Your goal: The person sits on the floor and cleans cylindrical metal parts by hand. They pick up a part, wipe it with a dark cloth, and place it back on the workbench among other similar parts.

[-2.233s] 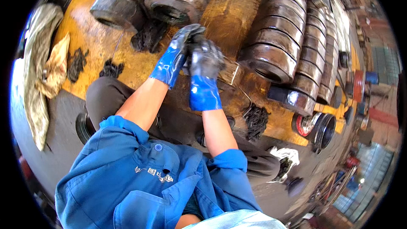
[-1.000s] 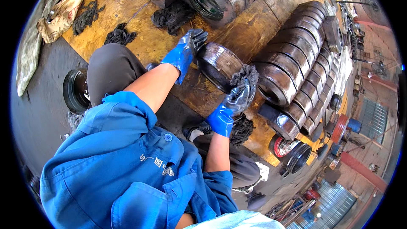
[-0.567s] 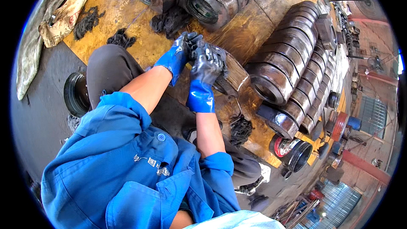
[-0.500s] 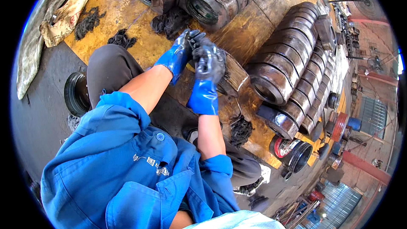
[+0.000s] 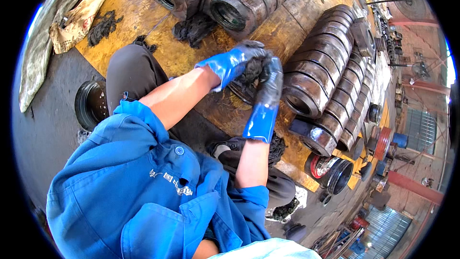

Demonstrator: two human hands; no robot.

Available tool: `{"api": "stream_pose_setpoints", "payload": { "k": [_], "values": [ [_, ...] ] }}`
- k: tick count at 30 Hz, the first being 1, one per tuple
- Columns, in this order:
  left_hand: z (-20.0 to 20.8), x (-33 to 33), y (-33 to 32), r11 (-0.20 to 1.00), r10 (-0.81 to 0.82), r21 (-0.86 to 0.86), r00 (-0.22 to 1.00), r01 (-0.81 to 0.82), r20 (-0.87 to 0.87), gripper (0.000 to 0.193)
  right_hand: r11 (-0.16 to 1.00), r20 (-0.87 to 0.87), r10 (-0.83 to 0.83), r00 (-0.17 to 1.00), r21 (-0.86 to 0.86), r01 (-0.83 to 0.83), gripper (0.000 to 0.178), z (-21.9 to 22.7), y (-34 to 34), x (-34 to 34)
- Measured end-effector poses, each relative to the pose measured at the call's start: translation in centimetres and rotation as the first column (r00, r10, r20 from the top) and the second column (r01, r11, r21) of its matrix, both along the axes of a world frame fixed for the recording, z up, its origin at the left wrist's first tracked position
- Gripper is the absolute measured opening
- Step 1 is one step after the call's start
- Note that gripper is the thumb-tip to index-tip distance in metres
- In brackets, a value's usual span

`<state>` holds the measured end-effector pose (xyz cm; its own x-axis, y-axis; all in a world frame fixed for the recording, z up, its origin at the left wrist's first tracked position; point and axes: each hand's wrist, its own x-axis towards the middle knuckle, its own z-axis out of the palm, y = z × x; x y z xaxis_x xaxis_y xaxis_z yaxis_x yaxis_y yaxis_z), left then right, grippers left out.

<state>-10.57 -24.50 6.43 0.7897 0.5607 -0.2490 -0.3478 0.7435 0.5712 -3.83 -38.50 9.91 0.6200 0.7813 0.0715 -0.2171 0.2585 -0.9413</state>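
Both my hands wear blue rubber gloves, blackened with grease over the fingers. They meet in front of me, above the stained yellow floor boards. My left hand (image 5: 245, 53) reaches in from the left with its fingers curled over a wad of dark cotton waste (image 5: 251, 73). On the other side of the wad, my right hand (image 5: 271, 77) is bent and closed around it. The fingertips are partly hidden where the gloves meet. Just below the wad, a curved dark metal rim (image 5: 240, 93) shows, mostly covered by my hands.
Ribbed, greasy metal cylinders (image 5: 322, 62) lie to the right, with another hex-ended cylinder (image 5: 235, 12) beyond my hands. Dark fibre clumps (image 5: 194, 29) are scattered about. A black ring-shaped container (image 5: 89, 105) stands by my left knee; an open tin (image 5: 338, 175) stands at right.
Both hands have moved to the right, and the left forearm now reaches further across. The pale-edged block beside the right hand is no longer visible; the dark wad between the gloves shows more.
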Motion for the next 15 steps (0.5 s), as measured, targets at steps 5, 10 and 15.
{"api": "stream_pose_setpoints", "payload": {
  "k": [5,10,15],
  "values": [
    [-3.9,-2.2,7.8,0.928,-0.203,-0.128,0.764,0.349,0.613,0.041,0.966,0.162,-0.257,0.953,0.017,0.257,0.055,-0.1,-3.6,3.6],
    [-4.7,0.7,6.4,0.938,0.056,-0.325,0.868,0.124,0.493,0.049,0.873,0.730,-0.240,0.640,-0.127,0.471,0.039,-7.3,-3.3,5.0],
    [-6.8,-0.6,0.5,0.875,0.201,0.477,0.960,-0.086,-0.196,0.049,0.768,0.998,-0.015,0.063,-0.029,0.640,0.035,-6.9,-2.6,2.7]
  ]
}}
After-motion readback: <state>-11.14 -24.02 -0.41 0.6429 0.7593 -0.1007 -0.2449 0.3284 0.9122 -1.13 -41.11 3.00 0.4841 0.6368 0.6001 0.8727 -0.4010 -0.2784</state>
